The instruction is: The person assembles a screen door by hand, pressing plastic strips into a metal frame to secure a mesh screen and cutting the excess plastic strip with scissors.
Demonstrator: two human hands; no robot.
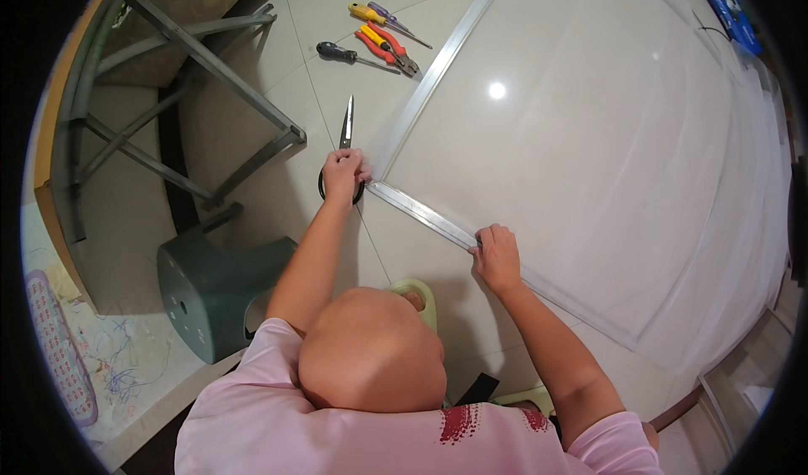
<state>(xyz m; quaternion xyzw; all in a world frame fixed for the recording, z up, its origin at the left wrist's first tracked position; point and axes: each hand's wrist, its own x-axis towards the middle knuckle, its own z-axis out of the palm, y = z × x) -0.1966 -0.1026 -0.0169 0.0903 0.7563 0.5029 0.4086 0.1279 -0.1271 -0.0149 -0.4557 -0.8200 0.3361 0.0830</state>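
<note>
A metal-edged frame (425, 214) lies on the floor with a sheer white mesh sheet (581, 147) spread over it. My left hand (340, 177), its fingers closed, is at the frame's near left corner. Scissors (348, 126) with black handles are directly under or in that hand, blades pointing away; I cannot tell whether the hand holds them or what its fingertips pinch. Farther right along the near bar, my right hand (497, 256) curls its fingers and thumb onto the metal edge.
Beyond my left hand lie red-handled pliers (389, 47), a black-handled screwdriver (341, 53) and a yellow-handled screwdriver (368, 14). A folding-leg table (189, 50) and a green stool (198, 298) stand at left. A blue package (732, 19) is at the far right.
</note>
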